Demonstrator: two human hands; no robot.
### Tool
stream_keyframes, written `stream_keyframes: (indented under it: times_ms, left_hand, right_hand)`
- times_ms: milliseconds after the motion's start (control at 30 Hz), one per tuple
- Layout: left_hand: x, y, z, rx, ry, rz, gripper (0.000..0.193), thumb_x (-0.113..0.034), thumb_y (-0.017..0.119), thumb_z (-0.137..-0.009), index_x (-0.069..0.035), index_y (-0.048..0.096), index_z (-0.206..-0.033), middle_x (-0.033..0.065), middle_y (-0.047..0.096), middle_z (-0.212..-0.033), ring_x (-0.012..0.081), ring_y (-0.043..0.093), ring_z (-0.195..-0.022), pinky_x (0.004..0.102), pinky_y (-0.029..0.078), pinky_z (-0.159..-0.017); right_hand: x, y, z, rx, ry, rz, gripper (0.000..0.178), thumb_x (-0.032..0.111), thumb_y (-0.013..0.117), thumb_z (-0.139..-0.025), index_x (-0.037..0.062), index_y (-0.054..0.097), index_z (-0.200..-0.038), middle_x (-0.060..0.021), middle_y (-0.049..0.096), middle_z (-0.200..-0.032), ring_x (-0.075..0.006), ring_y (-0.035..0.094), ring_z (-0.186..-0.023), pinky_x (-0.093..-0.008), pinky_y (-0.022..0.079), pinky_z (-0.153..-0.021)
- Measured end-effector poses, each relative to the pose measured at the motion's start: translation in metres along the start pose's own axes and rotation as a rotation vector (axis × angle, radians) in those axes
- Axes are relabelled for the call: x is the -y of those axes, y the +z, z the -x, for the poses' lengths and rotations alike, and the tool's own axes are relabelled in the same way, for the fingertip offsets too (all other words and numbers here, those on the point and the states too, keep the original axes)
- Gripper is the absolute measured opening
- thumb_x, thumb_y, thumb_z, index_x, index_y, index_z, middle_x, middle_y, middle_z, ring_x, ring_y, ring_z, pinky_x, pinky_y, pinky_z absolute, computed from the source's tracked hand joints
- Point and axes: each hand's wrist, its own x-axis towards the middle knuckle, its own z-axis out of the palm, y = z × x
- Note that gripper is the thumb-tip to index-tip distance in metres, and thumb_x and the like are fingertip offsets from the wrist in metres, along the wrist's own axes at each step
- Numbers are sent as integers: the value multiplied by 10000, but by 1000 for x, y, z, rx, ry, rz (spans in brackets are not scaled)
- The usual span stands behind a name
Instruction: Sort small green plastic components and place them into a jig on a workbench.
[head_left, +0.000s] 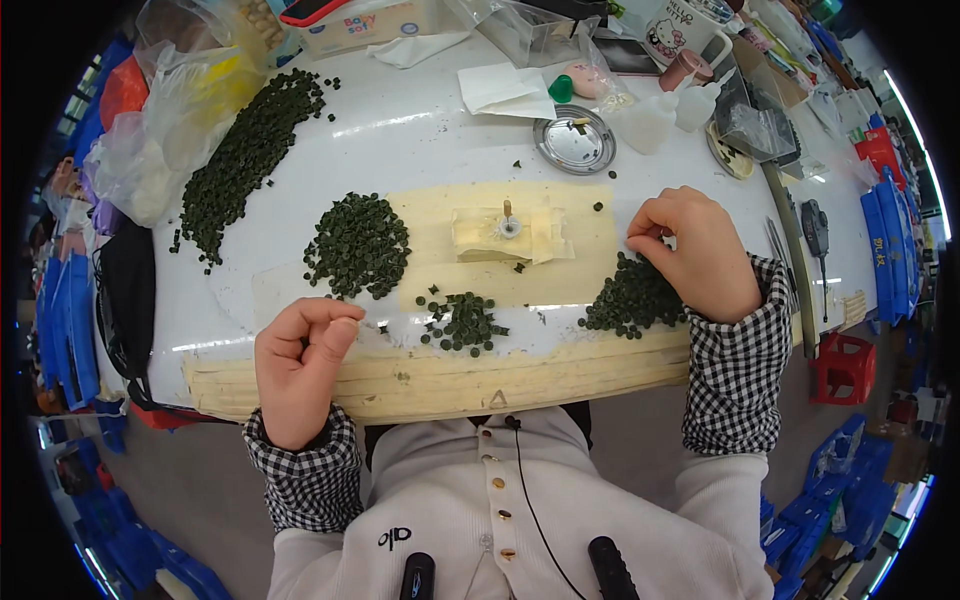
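My left hand (296, 365) is at the table's front edge, thumb and forefinger pinched; whatever sits between the tips is too small to make out. Just beyond it lies a heap of small dark green round pieces (357, 245). Over a right-hand heap of similar pieces (630, 300), my right hand (698, 250) also has thumb and fingertips pressed together, and I cannot see what they hold. Between the hands stands a tape-wrapped block (480, 240) with an upright metal pin (508, 212) in a pale round collar. A smaller scatter of green pieces (465, 322) lies nearer me.
A long heap of green pieces (245, 150) spreads at the far left beside plastic bags (150, 150). Farther back are a round metal dish (575, 155), white paper (505, 92) and a mug (680, 35). Tweezers (778, 245) and a dark-handled tool (816, 225) lie at the right.
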Motion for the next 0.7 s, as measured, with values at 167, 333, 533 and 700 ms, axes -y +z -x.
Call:
stream_keyframes:
  times_ms: [167,333,533,700]
  left_hand:
    - [6,10,5,-34,194,-515,119,-29,683,-799,28,671,-903,-80,276,-545,22,225,-508,210,197,-469]
    - [0,10,6,43,134,-597,123,-71,703,-781,13,665,-862,79,550,-617,104,372,-469,255,324,-447]
    - [2,14,10,63,207,-670,128,-120,699,-787,-14,651,-839,108,616,-721,177,535,-505,283,433,-490]
    - [3,27,6,140,301,-662,133,-125,684,-799,-22,659,-879,106,617,-721,184,554,-521,272,443,-500]
  right_hand:
    - [0,5,-3,19,-14,-40,92,66,672,-731,11,599,-739,-90,576,-699,-252,554,-736,-362,450,-662]
    - [2,6,-1,12,3,-85,85,46,663,-730,1,592,-741,-97,583,-711,-245,563,-725,-344,463,-651]
    - [11,1,3,-76,-25,-97,90,35,658,-736,-8,586,-768,-101,583,-719,-220,575,-665,-313,463,-602]
    - [36,-15,12,-201,-114,-79,93,-10,658,-724,-15,579,-773,-80,581,-725,-166,512,-619,-270,409,-569]
